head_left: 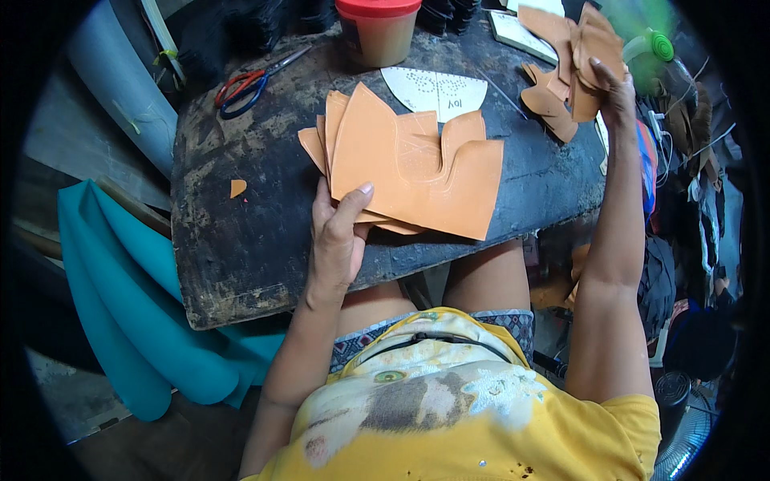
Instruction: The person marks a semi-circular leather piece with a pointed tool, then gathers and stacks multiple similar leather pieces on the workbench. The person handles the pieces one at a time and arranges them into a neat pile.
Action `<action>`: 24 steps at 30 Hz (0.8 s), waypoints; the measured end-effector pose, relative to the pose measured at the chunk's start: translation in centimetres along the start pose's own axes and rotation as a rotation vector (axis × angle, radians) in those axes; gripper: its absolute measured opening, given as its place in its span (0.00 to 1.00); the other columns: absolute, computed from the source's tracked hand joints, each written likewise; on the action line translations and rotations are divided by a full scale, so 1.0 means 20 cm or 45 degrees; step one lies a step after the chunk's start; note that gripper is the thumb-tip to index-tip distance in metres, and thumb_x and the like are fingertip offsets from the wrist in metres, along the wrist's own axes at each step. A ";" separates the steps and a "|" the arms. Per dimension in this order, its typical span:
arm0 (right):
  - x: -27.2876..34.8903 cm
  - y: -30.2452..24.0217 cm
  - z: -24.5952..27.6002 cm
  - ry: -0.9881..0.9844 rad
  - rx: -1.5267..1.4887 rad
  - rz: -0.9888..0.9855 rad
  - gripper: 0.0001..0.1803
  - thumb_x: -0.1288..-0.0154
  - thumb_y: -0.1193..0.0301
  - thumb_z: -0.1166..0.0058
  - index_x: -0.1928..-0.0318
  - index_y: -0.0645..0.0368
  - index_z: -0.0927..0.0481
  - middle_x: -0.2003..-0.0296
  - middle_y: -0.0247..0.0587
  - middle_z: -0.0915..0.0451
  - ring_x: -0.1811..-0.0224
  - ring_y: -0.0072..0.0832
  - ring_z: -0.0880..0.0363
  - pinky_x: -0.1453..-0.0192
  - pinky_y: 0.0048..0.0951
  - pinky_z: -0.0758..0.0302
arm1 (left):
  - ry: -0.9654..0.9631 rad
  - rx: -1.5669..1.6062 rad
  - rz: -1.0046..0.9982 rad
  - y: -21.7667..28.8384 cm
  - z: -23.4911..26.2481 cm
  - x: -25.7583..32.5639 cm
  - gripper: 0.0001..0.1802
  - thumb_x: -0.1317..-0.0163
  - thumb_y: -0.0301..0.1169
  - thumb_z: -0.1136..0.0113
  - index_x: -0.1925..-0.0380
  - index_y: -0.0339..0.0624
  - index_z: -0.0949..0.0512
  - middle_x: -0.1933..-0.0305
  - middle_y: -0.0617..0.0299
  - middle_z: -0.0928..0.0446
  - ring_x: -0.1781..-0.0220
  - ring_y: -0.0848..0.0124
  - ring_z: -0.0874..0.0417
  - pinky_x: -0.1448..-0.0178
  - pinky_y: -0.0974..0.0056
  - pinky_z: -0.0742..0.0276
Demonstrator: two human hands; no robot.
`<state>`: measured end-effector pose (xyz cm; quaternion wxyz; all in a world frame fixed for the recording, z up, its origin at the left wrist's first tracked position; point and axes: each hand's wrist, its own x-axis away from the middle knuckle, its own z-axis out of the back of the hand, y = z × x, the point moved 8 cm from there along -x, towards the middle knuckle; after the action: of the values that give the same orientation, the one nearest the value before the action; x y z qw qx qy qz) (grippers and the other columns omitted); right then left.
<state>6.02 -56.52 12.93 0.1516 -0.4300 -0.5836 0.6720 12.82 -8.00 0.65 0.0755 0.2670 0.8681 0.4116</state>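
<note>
Two stacks in hand: our left hand [337,236] pinches a fanned stack of tan leather cut pieces [409,172] over the dark worn table [241,240]; right hand [613,92] grips a smaller leather bundle [581,48] farther out. Keep thumbs firm, edges squared.

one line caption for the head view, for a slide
Left hand fans tan leather cutouts over a worn dark board while the right hand lifts more pieces.
</note>
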 end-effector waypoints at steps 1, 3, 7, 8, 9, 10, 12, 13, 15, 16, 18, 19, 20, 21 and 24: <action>0.06 -0.04 -0.03 -0.080 -0.118 -0.097 0.28 0.43 0.71 0.32 0.44 0.63 0.29 0.53 0.44 0.20 0.54 0.32 0.17 0.47 0.34 0.19 | 0.011 -0.001 -0.004 0.00 0.00 0.00 0.28 0.36 0.27 0.42 0.37 0.34 0.36 0.43 0.52 0.27 0.40 0.65 0.24 0.34 0.59 0.27; 0.23 -0.10 -0.12 -0.191 -0.249 -0.333 0.24 0.37 0.68 0.37 0.43 0.64 0.28 0.51 0.44 0.20 0.53 0.32 0.17 0.46 0.35 0.19 | 0.011 0.017 -0.006 0.00 0.00 0.00 0.27 0.35 0.28 0.43 0.37 0.33 0.35 0.41 0.52 0.28 0.38 0.64 0.25 0.32 0.58 0.29; 0.67 -0.17 -0.52 -0.592 -0.391 -0.584 0.31 0.38 0.67 0.38 0.38 0.66 0.32 0.51 0.45 0.21 0.55 0.31 0.16 0.47 0.34 0.18 | 0.054 0.014 -0.018 -0.02 0.03 0.00 0.28 0.32 0.37 0.43 0.36 0.37 0.35 0.39 0.55 0.28 0.37 0.63 0.25 0.33 0.57 0.29; 0.78 -0.17 -0.63 -0.675 -0.381 -0.596 0.33 0.40 0.66 0.37 0.37 0.66 0.34 0.50 0.46 0.21 0.54 0.30 0.16 0.46 0.34 0.18 | 0.029 0.048 -0.035 -0.02 0.04 0.00 0.29 0.31 0.40 0.43 0.35 0.39 0.34 0.38 0.56 0.28 0.37 0.62 0.25 0.33 0.56 0.29; 0.88 -0.16 -0.72 -0.689 -0.408 -0.602 0.37 0.42 0.65 0.35 0.36 0.66 0.35 0.51 0.45 0.21 0.52 0.30 0.17 0.45 0.33 0.19 | 0.036 0.099 0.014 -0.03 0.06 0.00 0.32 0.32 0.47 0.43 0.34 0.42 0.35 0.38 0.56 0.27 0.37 0.61 0.25 0.34 0.55 0.28; 0.97 -0.17 -0.83 -0.755 -0.496 -0.555 0.40 0.45 0.65 0.33 0.35 0.65 0.36 0.51 0.45 0.22 0.50 0.30 0.19 0.43 0.33 0.20 | 0.059 0.112 -0.014 -0.03 0.08 0.01 0.36 0.35 0.52 0.41 0.33 0.43 0.35 0.36 0.56 0.28 0.36 0.59 0.25 0.35 0.52 0.26; 1.09 -0.16 -1.00 -0.840 -0.442 -0.533 0.44 0.51 0.64 0.28 0.36 0.67 0.36 0.50 0.49 0.22 0.46 0.32 0.21 0.39 0.32 0.25 | 0.032 0.156 -0.001 -0.04 0.10 0.01 0.40 0.36 0.53 0.41 0.30 0.46 0.40 0.32 0.56 0.32 0.33 0.59 0.28 0.35 0.50 0.25; 1.11 -0.11 -1.03 -0.852 -0.053 -0.549 0.46 0.52 0.62 0.26 0.37 0.66 0.36 0.49 0.51 0.23 0.45 0.34 0.22 0.38 0.32 0.27 | 0.013 0.215 -0.072 -0.02 0.10 0.01 0.42 0.38 0.55 0.40 0.30 0.46 0.41 0.30 0.55 0.34 0.32 0.57 0.29 0.34 0.49 0.25; 1.14 -0.09 -1.10 -0.923 0.308 -0.462 0.48 0.54 0.58 0.23 0.37 0.65 0.36 0.48 0.55 0.24 0.44 0.37 0.23 0.37 0.32 0.29 | -0.152 0.349 -0.165 0.02 0.05 0.00 0.43 0.35 0.62 0.48 0.29 0.46 0.42 0.30 0.55 0.35 0.31 0.56 0.31 0.32 0.47 0.29; 1.14 -0.07 -1.11 -0.925 0.428 -0.459 0.49 0.54 0.56 0.23 0.37 0.64 0.36 0.47 0.57 0.24 0.43 0.38 0.24 0.37 0.33 0.30 | -0.140 0.468 -0.109 0.02 0.04 0.00 0.44 0.34 0.64 0.51 0.29 0.47 0.42 0.29 0.55 0.35 0.30 0.56 0.32 0.31 0.46 0.31; 1.12 -0.11 -1.12 -0.900 0.444 -0.271 0.50 0.53 0.51 0.24 0.36 0.62 0.36 0.47 0.58 0.24 0.44 0.41 0.23 0.38 0.35 0.29 | 0.016 0.396 -0.105 0.03 0.07 -0.01 0.43 0.34 0.66 0.55 0.30 0.47 0.41 0.30 0.55 0.35 0.30 0.55 0.33 0.29 0.45 0.34; 1.12 -0.11 -1.11 -0.899 0.537 -0.234 0.50 0.52 0.50 0.25 0.36 0.62 0.36 0.47 0.58 0.25 0.44 0.41 0.23 0.39 0.35 0.28 | -0.005 0.394 -0.124 0.05 0.05 -0.01 0.42 0.33 0.66 0.57 0.30 0.47 0.40 0.30 0.55 0.35 0.30 0.55 0.33 0.29 0.44 0.36; 1.12 -0.10 -1.09 -0.896 0.651 -0.217 0.49 0.51 0.50 0.25 0.36 0.63 0.36 0.47 0.58 0.25 0.44 0.42 0.23 0.39 0.36 0.28 | 0.055 0.414 -0.072 0.04 0.06 -0.02 0.43 0.33 0.66 0.57 0.30 0.47 0.39 0.30 0.55 0.35 0.30 0.55 0.33 0.29 0.44 0.35; 1.12 -0.10 -1.08 -0.931 0.631 -0.216 0.49 0.51 0.50 0.26 0.36 0.63 0.36 0.46 0.58 0.25 0.44 0.42 0.24 0.39 0.36 0.28 | 0.049 0.443 -0.035 0.04 0.05 -0.02 0.43 0.34 0.67 0.57 0.31 0.47 0.39 0.30 0.55 0.34 0.30 0.55 0.33 0.29 0.44 0.35; 1.11 -0.07 -1.08 -1.009 0.612 -0.243 0.49 0.49 0.49 0.27 0.35 0.64 0.36 0.44 0.59 0.27 0.42 0.45 0.25 0.38 0.39 0.28 | 0.023 0.497 0.159 0.04 0.06 -0.04 0.44 0.35 0.68 0.56 0.31 0.45 0.38 0.31 0.53 0.33 0.31 0.53 0.31 0.30 0.43 0.33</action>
<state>8.83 -26.31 6.43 0.0734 -0.0375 -0.4613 0.8834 14.28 -7.09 0.41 -0.0110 0.3263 0.9137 0.2418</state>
